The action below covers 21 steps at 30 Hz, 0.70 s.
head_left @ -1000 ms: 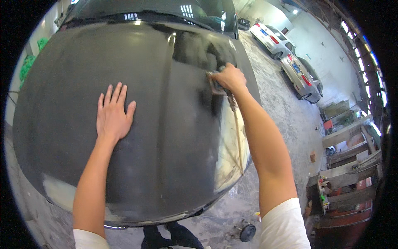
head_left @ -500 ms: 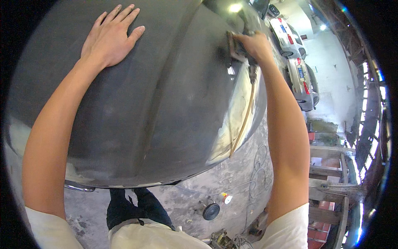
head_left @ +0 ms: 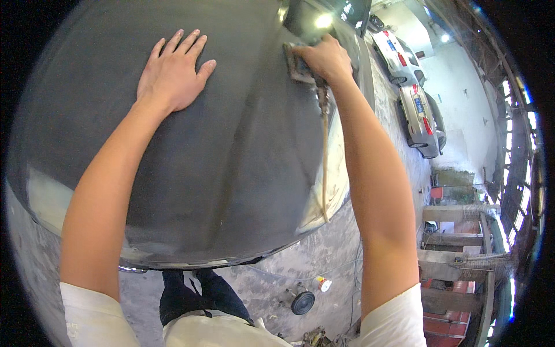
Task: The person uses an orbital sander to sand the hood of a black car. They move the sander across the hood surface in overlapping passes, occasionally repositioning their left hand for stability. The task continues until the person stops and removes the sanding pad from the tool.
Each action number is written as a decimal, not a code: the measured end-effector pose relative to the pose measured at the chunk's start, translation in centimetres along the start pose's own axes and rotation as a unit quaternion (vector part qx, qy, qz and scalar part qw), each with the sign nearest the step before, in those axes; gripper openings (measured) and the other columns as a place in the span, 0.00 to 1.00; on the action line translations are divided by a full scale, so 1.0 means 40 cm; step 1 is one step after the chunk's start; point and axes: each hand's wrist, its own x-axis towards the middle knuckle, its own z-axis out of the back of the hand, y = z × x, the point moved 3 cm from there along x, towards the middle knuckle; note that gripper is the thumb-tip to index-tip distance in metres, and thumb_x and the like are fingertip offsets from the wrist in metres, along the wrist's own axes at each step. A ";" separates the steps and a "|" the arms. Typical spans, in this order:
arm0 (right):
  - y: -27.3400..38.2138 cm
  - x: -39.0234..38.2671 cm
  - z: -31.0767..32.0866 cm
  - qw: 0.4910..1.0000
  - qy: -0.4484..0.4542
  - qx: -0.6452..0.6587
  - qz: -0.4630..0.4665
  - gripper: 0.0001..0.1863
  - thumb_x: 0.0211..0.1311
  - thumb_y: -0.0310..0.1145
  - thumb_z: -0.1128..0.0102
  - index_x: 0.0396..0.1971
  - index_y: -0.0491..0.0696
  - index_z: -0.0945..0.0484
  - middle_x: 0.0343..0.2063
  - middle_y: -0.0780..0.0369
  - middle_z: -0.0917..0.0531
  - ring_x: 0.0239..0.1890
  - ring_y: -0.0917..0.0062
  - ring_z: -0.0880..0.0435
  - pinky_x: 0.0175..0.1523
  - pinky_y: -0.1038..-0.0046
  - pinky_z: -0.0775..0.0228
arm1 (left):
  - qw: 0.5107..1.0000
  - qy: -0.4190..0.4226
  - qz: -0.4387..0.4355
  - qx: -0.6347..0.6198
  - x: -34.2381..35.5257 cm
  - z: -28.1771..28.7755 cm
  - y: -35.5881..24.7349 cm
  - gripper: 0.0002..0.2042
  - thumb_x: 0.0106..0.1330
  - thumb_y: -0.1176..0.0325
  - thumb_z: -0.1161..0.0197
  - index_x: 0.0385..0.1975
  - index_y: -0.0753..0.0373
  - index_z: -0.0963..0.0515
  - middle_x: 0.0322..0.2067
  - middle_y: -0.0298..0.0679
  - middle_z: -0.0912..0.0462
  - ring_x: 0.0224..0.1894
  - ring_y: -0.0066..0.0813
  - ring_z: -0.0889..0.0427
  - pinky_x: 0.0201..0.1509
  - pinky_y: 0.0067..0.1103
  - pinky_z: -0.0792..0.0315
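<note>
My left hand (head_left: pixel 170 81) lies palm-down on a dull dark grey car hood (head_left: pixel 173 173), fingers slightly spread. My right hand (head_left: pixel 326 61) grips a sanding tool (head_left: pixel 296 68) resting on the hood's upper right part, beside a glossier dark area. A tan hose (head_left: pixel 325 162) runs from the tool toward the front edge. A pale, cream patch (head_left: pixel 321 199) shows along the hood's right edge, partly behind the hose, and another pale area (head_left: pixel 49 194) is at the front left.
Two parked cars (head_left: pixel 399 58) (head_left: pixel 421 121) stand at right along a white wall. On the concrete floor (head_left: pixel 272 289) are a round black object (head_left: pixel 303 303), a small can (head_left: pixel 323 284) and thin hoses. Wooden structures (head_left: pixel 451 260) line the lower right.
The camera has tilted down since a second ago. My right hand and the tool went rightward, then back left over the hood. My left hand still rests on the hood.
</note>
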 end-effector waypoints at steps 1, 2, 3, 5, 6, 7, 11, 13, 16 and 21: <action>0.024 -0.007 0.001 1.000 -0.008 0.011 0.023 0.45 0.54 0.65 0.27 0.62 0.45 0.20 0.59 0.47 0.14 0.63 0.50 0.16 0.67 0.54 0.23 | 1.000 -0.006 -0.001 -0.001 0.001 0.001 0.001 0.32 0.83 0.43 0.56 0.80 0.53 0.38 0.81 0.33 0.38 0.83 0.35 0.44 0.87 0.38 0.52; 0.032 -0.014 0.001 1.000 -0.002 0.010 0.009 0.44 0.53 0.65 0.27 0.62 0.45 0.20 0.59 0.47 0.14 0.63 0.50 0.16 0.67 0.54 0.23 | 1.000 -0.010 0.000 0.002 0.001 0.000 0.003 0.32 0.82 0.43 0.56 0.80 0.53 0.37 0.81 0.33 0.38 0.84 0.34 0.45 0.87 0.38 0.52; 0.033 -0.019 0.001 1.000 0.003 0.014 0.005 0.44 0.53 0.65 0.27 0.61 0.45 0.20 0.59 0.47 0.14 0.63 0.50 0.16 0.67 0.54 0.23 | 1.000 -0.014 -0.004 0.001 0.001 -0.001 0.003 0.32 0.82 0.43 0.56 0.80 0.53 0.37 0.81 0.33 0.38 0.84 0.34 0.45 0.87 0.38 0.52; 0.005 -0.030 0.004 1.000 0.001 0.016 -0.009 0.44 0.54 0.64 0.27 0.61 0.44 0.19 0.58 0.46 0.14 0.63 0.50 0.15 0.66 0.55 0.24 | 1.000 -0.009 -0.006 0.003 0.005 -0.004 0.006 0.32 0.82 0.43 0.56 0.80 0.54 0.37 0.81 0.33 0.38 0.84 0.34 0.45 0.87 0.38 0.52; -0.024 -0.036 0.006 1.000 -0.004 0.012 -0.019 0.43 0.54 0.63 0.27 0.60 0.43 0.19 0.58 0.46 0.14 0.62 0.50 0.15 0.66 0.55 0.24 | 1.000 -0.011 -0.008 0.007 0.008 -0.004 0.007 0.32 0.83 0.43 0.56 0.80 0.53 0.38 0.81 0.33 0.38 0.84 0.35 0.45 0.87 0.38 0.52; -0.058 -0.042 0.007 1.000 -0.009 0.008 -0.029 0.43 0.54 0.62 0.26 0.60 0.41 0.19 0.57 0.45 0.14 0.62 0.50 0.15 0.66 0.55 0.24 | 1.000 -0.001 -0.009 0.010 0.009 -0.004 0.008 0.32 0.83 0.43 0.56 0.81 0.53 0.38 0.81 0.34 0.39 0.84 0.36 0.45 0.87 0.39 0.52; -0.228 -0.063 0.008 0.996 0.015 0.002 -0.087 0.44 0.51 0.64 0.25 0.61 0.47 0.20 0.58 0.49 0.13 0.62 0.53 0.14 0.65 0.54 0.23 | 1.000 0.014 0.001 0.000 0.005 0.008 0.002 0.32 0.83 0.44 0.56 0.81 0.53 0.39 0.81 0.34 0.39 0.84 0.37 0.45 0.88 0.39 0.52; -0.294 -0.070 0.010 0.991 0.024 -0.006 -0.133 0.43 0.52 0.63 0.25 0.61 0.49 0.20 0.58 0.49 0.13 0.62 0.52 0.15 0.65 0.54 0.23 | 1.000 0.018 0.005 0.000 0.002 0.015 -0.003 0.32 0.83 0.44 0.56 0.81 0.53 0.39 0.81 0.34 0.39 0.84 0.36 0.45 0.88 0.39 0.52; -0.304 -0.072 0.016 0.987 0.024 -0.024 -0.158 0.43 0.52 0.64 0.25 0.62 0.49 0.20 0.59 0.48 0.14 0.62 0.52 0.15 0.65 0.54 0.23 | 1.000 0.019 0.007 -0.006 -0.002 0.021 -0.005 0.32 0.84 0.44 0.57 0.81 0.53 0.39 0.81 0.34 0.39 0.84 0.36 0.45 0.87 0.40 0.52; -0.111 -0.078 0.017 0.998 0.015 0.015 -0.065 0.44 0.53 0.64 0.25 0.62 0.46 0.20 0.58 0.46 0.14 0.62 0.51 0.15 0.65 0.53 0.22 | 1.000 0.010 -0.001 -0.022 0.005 0.011 -0.002 0.33 0.83 0.44 0.56 0.80 0.55 0.38 0.81 0.35 0.39 0.84 0.36 0.45 0.88 0.39 0.53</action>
